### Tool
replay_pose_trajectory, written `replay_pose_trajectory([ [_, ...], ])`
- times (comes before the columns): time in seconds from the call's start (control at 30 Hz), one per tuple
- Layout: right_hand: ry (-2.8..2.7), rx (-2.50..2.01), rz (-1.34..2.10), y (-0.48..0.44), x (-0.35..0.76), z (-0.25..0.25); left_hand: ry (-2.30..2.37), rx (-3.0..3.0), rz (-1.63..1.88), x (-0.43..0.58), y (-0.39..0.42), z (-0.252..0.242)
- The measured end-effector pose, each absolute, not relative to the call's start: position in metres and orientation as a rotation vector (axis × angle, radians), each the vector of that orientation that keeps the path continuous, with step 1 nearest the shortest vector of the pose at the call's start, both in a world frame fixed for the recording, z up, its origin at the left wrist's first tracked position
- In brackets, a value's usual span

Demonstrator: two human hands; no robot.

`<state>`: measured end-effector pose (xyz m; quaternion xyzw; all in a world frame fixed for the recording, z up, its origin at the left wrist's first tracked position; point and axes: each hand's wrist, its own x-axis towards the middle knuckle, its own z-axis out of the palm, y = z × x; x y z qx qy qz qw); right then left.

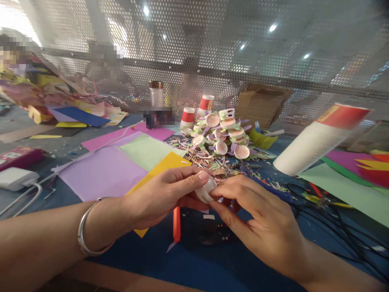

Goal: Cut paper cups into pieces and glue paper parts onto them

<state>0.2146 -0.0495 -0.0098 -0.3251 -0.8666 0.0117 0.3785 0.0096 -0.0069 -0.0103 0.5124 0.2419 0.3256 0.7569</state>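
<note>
- Head view check: what's with that little white cup piece (206, 190)? Where is it, and who's got it?

- It's up off the table (142, 263), between both hands, roughly mid-frame. Left hand (165, 192) is curled nearly closed, thumb on top and fingers tucked under. Right hand (258, 215) has thumb and index pinched together on its right edge, the other fingers loosely bent.

- Why that grip though?

- My read: left is the clamp, right does the fiddly edge stuff. Bringing both hands in front of the body probably makes it easier to see too.

- Which way does it point?

- Kinda tilted, not flat. It's a stubby thing, so no real long axis I'd swear to, and fingers cover too much to tell which way any opening faces. Compare the tall cup stack (319, 140) on the right: that one clearly slants, red end up and to the right.

- And the pile (220, 147) behind?

- Round cup bottoms heaped up past the paper scraps (197, 157), maybe kept there so the near side stays workable. Orange-red stick (176, 225) lies just below the left hand.
</note>
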Motion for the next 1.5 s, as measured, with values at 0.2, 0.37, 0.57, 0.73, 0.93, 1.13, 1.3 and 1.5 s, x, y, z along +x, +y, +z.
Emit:
replay_pose_trajectory([
  [0.2,-2.212,-0.82,0.068,-0.0489,0.213,-0.0084,0.506,1.104,0.67,0.0086,-0.0059,-0.0113],
  [0.37,-2.217,-0.819,0.148,-0.0497,0.213,-0.0061,0.535,1.111,0.642,0.0088,-0.005,-0.0119],
  [0.57,-2.244,-0.802,0.205,-0.0505,0.2157,-0.0074,0.542,1.106,0.654,0.0079,-0.0061,-0.011],
  [0.73,-2.311,-0.783,0.226,-0.0496,0.2166,-0.0089,0.59,1.145,0.649,0.008,-0.0064,-0.0084],
  [0.93,-2.335,-0.715,0.221,-0.0511,0.2135,-0.0058,0.628,1.194,0.6,0.0072,-0.007,-0.0095],
  [1.13,-2.334,-0.716,0.289,-0.0517,0.2135,-0.0046,0.618,1.223,0.602,0.0077,-0.006,-0.0112],
  [1.3,-2.301,-0.761,0.247,-0.0512,0.212,-0.0049,0.63,1.3,0.673,0.008,-0.005,-0.0105],
  [1.5,-2.337,-0.748,0.183,-0.0504,0.211,-0.0052,0.664,1.349,0.658,0.0099,-0.0065,-0.0124],
])
